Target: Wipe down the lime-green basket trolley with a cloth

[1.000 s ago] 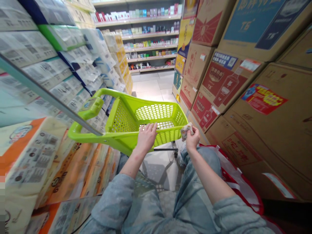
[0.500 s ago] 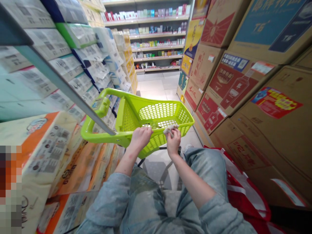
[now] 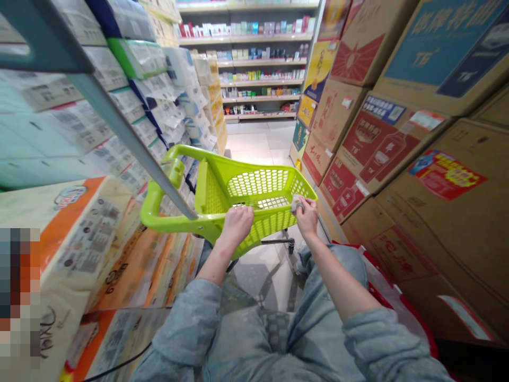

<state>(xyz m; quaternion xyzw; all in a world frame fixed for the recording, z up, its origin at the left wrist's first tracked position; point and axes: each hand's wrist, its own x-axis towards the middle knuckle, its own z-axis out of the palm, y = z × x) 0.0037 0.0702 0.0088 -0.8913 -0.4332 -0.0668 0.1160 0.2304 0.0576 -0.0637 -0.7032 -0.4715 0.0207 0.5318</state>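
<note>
A lime-green shopping cart (image 3: 214, 183) with a perforated plastic basket stands in front of me. My left hand (image 3: 237, 220) is closed over the basket's near rim. Farther right along that rim, my right hand (image 3: 307, 213) is closed around a crumpled whitish cloth (image 3: 296, 202), pressed to the rim near the front corner. A grey pole (image 3: 131, 143) slants from the upper left down to the cart beside its handle. Something small and greenish lies inside the basket, too unclear to name.
Stacked tissue packs (image 3: 95, 233) line the left side. Cardboard cartons (image 3: 397, 138) rise on the right, with a red bag (image 3: 413, 318) at their foot. Shelves of small boxes and bottles (image 3: 246, 53) close off the far end beyond the tiled floor (image 3: 262, 140).
My right hand has slid right along the near rim with the cloth, toward the front corner. My left hand stays gripped on the rim. The view has shifted slightly.
</note>
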